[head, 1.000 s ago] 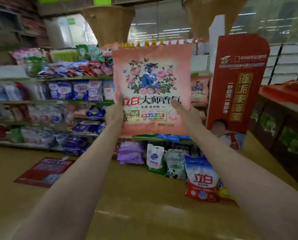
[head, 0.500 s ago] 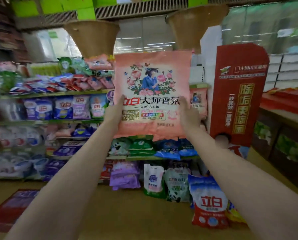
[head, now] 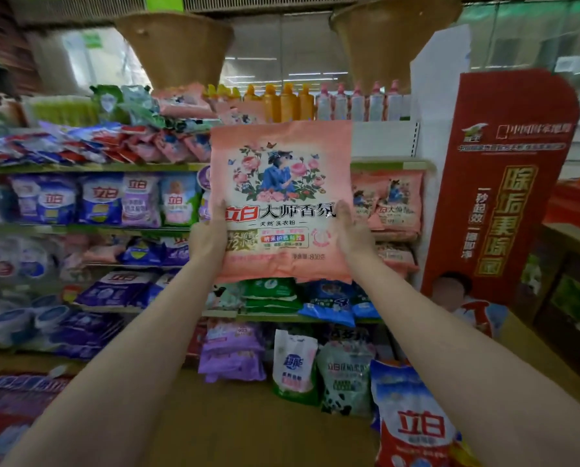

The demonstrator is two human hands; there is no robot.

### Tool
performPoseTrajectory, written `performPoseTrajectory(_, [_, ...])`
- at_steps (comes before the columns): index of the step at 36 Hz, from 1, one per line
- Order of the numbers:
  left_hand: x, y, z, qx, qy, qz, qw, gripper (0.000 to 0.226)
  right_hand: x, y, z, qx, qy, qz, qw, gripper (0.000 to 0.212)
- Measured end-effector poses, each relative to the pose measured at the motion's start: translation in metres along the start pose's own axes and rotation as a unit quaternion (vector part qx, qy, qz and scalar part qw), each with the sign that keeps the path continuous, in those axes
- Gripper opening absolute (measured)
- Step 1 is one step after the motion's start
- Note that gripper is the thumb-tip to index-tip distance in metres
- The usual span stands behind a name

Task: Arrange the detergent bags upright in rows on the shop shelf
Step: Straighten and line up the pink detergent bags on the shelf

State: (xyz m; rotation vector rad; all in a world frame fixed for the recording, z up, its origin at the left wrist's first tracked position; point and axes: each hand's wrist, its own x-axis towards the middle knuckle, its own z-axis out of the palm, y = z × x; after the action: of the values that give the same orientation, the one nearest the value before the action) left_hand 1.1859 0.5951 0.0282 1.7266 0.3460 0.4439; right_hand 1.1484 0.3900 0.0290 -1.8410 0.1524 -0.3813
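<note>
A pink detergent bag [head: 281, 183] with a flower picture is held upright in front of the shop shelf [head: 389, 165]. My left hand [head: 209, 235] grips its left edge and my right hand [head: 352, 232] grips its right edge, both arms stretched forward. Behind it to the right, matching pink bags [head: 388, 200] stand on the second shelf level. The bag hides the shelf space directly behind it.
Blue and purple detergent bags [head: 93, 202] stand in a row to the left, with loose bags piled above. Yellow and pink bottles [head: 315, 101] line the top. Several bags [head: 413, 419] stand on the floor below. A red cardboard display [head: 504, 183] stands at the right.
The pink bag has come lower against the shelf and closer to it, from the top level to the second level. The view has tilted up, and both hands keep their grip.
</note>
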Motion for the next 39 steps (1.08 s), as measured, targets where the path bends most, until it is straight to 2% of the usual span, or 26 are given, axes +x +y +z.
performPoseTrajectory(3, [0.028, 0.008, 0.012, -0.006, 0.016, 0.013, 1.000, 0.047, 0.040, -0.003, 0.012, -0.004, 0.003, -0.017, 1.000, 0.059])
performPoseTrajectory(6, [0.059, 0.021, 0.023, -0.020, 0.028, 0.015, 0.999, 0.057, 0.080, -0.015, 0.022, -0.043, -0.021, -0.029, 0.998, 0.068])
performPoseTrajectory(9, [0.089, 0.032, 0.034, -0.001, 0.041, 0.034, 0.999, 0.060, 0.118, -0.023, 0.030, -0.031, -0.030, -0.041, 0.998, 0.075])
performPoseTrajectory(17, [0.150, 0.029, 0.055, 0.032, 0.078, 0.025, 0.996, 0.065, 0.196, -0.011, 0.072, -0.001, -0.061, -0.051, 0.997, 0.064])
performPoseTrajectory(20, [0.175, 0.024, 0.059, 0.036, 0.091, -0.001, 0.995, 0.070, 0.219, -0.002, 0.091, -0.013, -0.070, -0.040, 0.997, 0.074])
performPoseTrajectory(25, [0.225, 0.009, 0.066, 0.001, 0.075, -0.020, 0.997, 0.067, 0.250, 0.000, 0.120, -0.031, -0.074, -0.048, 0.996, 0.082])
performPoseTrajectory(29, [0.274, 0.003, 0.071, -0.002, 0.064, -0.025, 0.998, 0.072, 0.284, -0.003, 0.150, -0.049, -0.071, -0.062, 0.994, 0.083])
performPoseTrajectory(32, [0.318, 0.008, 0.073, 0.009, 0.058, -0.010, 0.998, 0.064, 0.316, -0.007, 0.175, -0.042, -0.064, -0.061, 0.995, 0.083])
performPoseTrajectory(39, [0.402, 0.020, 0.094, 0.013, 0.042, 0.021, 0.999, 0.064, 0.377, -0.019, 0.214, -0.014, -0.031, -0.056, 0.998, 0.068])
